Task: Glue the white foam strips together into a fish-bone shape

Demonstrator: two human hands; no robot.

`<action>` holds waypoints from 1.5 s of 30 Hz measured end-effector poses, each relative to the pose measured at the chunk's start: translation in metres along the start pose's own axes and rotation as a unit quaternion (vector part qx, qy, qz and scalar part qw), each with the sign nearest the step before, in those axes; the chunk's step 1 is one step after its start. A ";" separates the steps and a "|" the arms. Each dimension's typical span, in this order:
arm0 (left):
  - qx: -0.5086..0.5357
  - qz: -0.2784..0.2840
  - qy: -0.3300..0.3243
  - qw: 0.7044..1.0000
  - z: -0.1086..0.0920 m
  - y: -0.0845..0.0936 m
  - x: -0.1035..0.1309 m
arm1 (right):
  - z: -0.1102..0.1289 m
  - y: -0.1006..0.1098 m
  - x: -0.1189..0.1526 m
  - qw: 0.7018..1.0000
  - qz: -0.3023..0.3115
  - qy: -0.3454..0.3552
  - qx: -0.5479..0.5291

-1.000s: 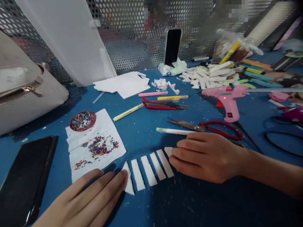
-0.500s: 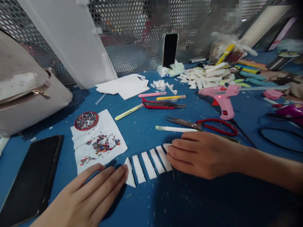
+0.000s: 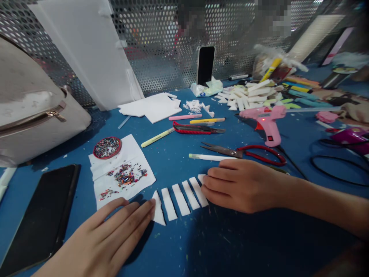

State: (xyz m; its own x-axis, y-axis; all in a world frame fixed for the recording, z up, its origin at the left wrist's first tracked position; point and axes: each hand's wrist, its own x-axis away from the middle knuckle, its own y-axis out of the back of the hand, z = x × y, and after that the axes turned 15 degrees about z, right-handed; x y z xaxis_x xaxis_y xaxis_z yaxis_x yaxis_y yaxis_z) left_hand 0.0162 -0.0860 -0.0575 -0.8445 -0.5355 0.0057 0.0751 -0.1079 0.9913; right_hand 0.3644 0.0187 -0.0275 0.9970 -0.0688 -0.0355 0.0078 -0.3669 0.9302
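Note:
Several short white strips, apparently foam board, lie side by side with narrow gaps on the blue tabletop. My left hand rests with fingers stretched out, the tips touching the pointed strip at the row's left end. At the other end, my right hand has its fingers bent and pressed together on the rightmost white piece, most of which they hide. Just beyond that hand are a white pen and red-handled scissors.
Loose beads and a red-rimmed dish sit on white paper. A dark phone lies left, near a bag. Farther back are a red cutter, a pink glue gun with its cord, white board and an upright phone.
The view has shifted slightly. Both hands keep their places at the two ends of the row, and the strips look unmoved.

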 end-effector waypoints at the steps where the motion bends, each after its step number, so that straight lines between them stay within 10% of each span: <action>1: 0.002 -0.002 0.001 1.000 0.000 0.000 0.001 | 0.000 0.000 0.000 1.000 -0.001 0.000 0.000; 27: 0.020 -0.006 0.005 1.000 0.000 0.004 -0.002 | -0.007 -0.006 0.004 1.000 -0.011 -0.018 -0.003; 37: 0.003 -0.028 0.005 1.000 0.001 -0.001 -0.002 | -0.002 0.013 0.037 0.973 -0.026 -0.181 -0.141; 41: -0.016 -0.010 0.006 1.000 0.002 -0.003 -0.004 | 0.006 0.020 0.078 0.922 -0.050 -0.331 -0.192; 45: -0.020 -0.022 0.010 0.999 0.003 -0.004 -0.005 | 0.010 0.021 0.118 0.799 -0.089 -0.529 -0.271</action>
State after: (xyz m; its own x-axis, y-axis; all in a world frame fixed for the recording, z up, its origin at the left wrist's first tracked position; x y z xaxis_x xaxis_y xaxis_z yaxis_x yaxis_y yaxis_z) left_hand 0.0187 -0.0809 -0.0607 -0.8363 -0.5467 -0.0417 0.0588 -0.1650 0.9845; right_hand 0.4814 -0.0067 -0.0154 0.3561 -0.9114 -0.2061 0.4601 -0.0209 0.8876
